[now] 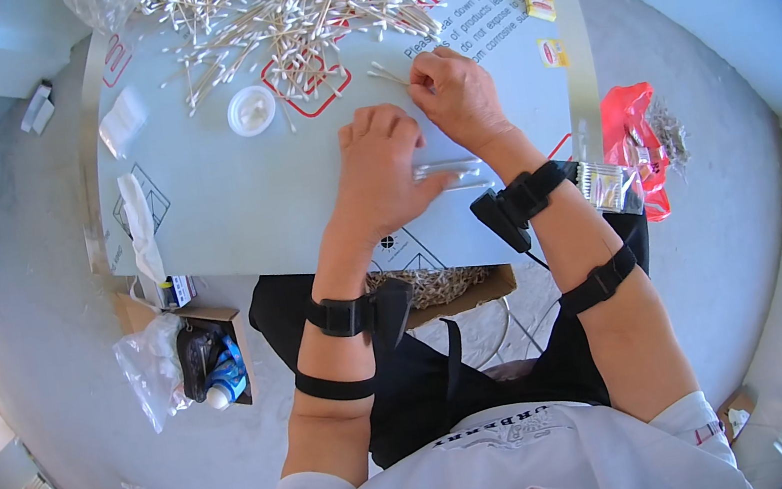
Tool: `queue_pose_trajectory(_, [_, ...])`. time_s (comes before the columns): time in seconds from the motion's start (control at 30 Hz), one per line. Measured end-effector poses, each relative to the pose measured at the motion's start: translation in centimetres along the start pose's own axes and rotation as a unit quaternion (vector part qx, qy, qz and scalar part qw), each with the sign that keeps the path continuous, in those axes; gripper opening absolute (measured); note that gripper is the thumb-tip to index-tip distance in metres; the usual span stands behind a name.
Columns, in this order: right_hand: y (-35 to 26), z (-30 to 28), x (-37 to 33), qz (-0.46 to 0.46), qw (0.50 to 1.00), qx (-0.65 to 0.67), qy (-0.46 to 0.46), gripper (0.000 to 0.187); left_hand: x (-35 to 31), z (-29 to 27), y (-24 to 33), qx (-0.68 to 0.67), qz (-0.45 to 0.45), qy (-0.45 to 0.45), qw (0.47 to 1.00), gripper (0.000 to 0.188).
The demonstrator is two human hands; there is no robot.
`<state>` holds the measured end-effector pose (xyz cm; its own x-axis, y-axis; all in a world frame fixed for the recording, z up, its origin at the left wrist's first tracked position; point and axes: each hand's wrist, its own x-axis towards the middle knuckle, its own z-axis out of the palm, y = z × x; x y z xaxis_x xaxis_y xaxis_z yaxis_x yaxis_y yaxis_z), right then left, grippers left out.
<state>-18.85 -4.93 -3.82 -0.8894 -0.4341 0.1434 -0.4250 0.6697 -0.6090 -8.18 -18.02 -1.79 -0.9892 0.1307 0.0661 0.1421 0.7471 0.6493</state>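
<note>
My left hand [378, 167] is over the middle of the metal-look tabletop [203, 202], fingers curled and thumb reaching out to the right. Between that thumb and forefinger lies a clear plastic case [466, 172], which the hand seems to hold; part of it is hidden. Just beyond, my right hand [458, 98] is closed in a pinch on a few cotton swabs [383, 73], their white tips pointing left. A large loose heap of cotton swabs [296, 16] spreads across the far side. Left of my hands stands a round white tub [251, 111] with something pale inside.
Two small yellow cards [539, 4] lie at the far right. White wrappers [123, 123] line the left edge. A packet of swabs [605, 185] and a red bag [634, 142] are at the right. Below the table's near edge sits a cardboard box of swabs [438, 288].
</note>
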Motion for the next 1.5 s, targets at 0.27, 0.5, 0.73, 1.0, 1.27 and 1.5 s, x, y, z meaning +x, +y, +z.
queue_pose_trajectory(0.27, [2.3,-2.4,1.3,-0.048,0.991,0.072,-0.107,0.009,1.2,2.0,-2.2,0.16,0.035,0.135,0.977,0.048])
queue_pose_trajectory(0.5, [1.7,-1.0,5.7,-0.06,0.996,0.016,0.06,0.014,1.4,1.8,-1.7,0.167,0.031,0.102,0.98,0.051])
queue_pose_trajectory(0.73, [0.8,1.0,7.2,0.009,0.989,-0.144,0.036,0.014,1.4,1.9,-1.6,0.165,0.032,0.109,0.98,0.054])
queue_pose_trajectory(1.0, [1.4,-2.4,4.6,0.044,0.997,0.005,-0.057,0.015,1.0,1.5,-1.4,0.149,0.02,0.084,0.985,0.055])
queue_pose_trajectory(1.27, [3.7,-3.6,1.3,0.002,0.992,0.075,-0.104,0.012,0.9,1.1,-1.2,0.136,0.033,0.083,0.987,0.055])
queue_pose_trajectory(1.5, [3.8,-3.6,1.2,0.0,0.989,0.115,-0.095,0.009,0.7,0.7,-1.2,0.13,0.039,0.081,0.987,0.055])
